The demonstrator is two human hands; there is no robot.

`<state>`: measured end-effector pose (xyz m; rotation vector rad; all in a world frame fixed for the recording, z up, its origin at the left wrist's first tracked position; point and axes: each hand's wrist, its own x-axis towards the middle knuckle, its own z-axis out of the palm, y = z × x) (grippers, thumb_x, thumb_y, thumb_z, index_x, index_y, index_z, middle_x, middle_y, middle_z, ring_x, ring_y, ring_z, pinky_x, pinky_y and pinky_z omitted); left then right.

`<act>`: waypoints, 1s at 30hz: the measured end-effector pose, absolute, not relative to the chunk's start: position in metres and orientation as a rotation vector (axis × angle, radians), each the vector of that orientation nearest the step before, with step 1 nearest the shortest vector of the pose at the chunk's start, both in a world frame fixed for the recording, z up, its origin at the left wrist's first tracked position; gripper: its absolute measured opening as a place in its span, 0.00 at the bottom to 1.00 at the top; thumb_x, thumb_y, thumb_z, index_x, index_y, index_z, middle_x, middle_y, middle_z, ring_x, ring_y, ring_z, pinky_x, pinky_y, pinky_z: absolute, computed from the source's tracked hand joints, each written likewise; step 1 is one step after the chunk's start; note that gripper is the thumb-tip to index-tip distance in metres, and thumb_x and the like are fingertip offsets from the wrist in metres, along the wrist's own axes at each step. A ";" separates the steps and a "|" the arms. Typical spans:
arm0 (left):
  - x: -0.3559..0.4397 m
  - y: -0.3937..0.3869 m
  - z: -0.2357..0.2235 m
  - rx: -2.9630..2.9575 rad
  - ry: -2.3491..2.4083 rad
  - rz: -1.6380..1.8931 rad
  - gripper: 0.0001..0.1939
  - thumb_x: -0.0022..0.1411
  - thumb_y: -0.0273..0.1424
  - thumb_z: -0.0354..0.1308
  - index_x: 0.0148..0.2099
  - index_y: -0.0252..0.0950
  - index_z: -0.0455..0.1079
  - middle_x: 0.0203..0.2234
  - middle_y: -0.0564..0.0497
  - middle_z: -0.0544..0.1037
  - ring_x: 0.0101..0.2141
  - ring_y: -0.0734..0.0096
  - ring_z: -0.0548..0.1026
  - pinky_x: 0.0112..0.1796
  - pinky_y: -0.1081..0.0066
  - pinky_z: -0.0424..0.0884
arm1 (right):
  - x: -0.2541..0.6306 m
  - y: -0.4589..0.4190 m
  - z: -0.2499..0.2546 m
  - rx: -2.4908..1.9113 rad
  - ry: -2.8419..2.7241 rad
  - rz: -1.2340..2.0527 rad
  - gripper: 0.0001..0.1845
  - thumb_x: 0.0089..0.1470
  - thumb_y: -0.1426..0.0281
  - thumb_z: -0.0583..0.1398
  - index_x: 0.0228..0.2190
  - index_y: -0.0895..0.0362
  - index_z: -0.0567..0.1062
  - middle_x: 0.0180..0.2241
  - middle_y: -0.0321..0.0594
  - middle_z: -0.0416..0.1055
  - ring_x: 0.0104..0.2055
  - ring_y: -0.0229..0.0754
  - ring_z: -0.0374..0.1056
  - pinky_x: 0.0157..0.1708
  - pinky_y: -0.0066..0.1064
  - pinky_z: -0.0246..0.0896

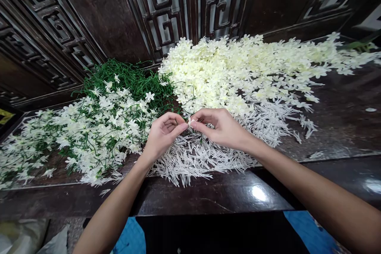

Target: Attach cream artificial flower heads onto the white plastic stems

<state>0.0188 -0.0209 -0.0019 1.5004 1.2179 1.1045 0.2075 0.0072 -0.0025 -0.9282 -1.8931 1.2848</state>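
My L hand (162, 131) & R hand (222, 129) both pinch one small white plastic-looking flower (190, 122), held above pile of thin white branched sprigs (190, 162). Prob. best: grip lightly nr centre, align before pressing.

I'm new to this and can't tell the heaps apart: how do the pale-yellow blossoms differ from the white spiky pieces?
The blossoms have broad, flat petals; the spiky pieces are thin strands. The blossoms are cream to pale yellow, the spiky pieces plain white. The blossoms lie farther back; the spiky pieces reach nearer the front edge. Both lie heaped on the dark table.
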 end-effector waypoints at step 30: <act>0.019 -0.026 -0.001 1.795 1.224 0.891 0.12 0.68 0.35 0.49 0.35 0.37 0.69 0.20 0.54 0.69 0.23 0.75 0.66 0.25 0.72 0.61 | 0.211 0.008 0.002 -0.806 -1.966 1.075 0.07 0.59 0.69 0.57 0.32 0.58 0.74 0.31 0.41 0.73 0.31 0.39 0.67 0.28 0.34 0.63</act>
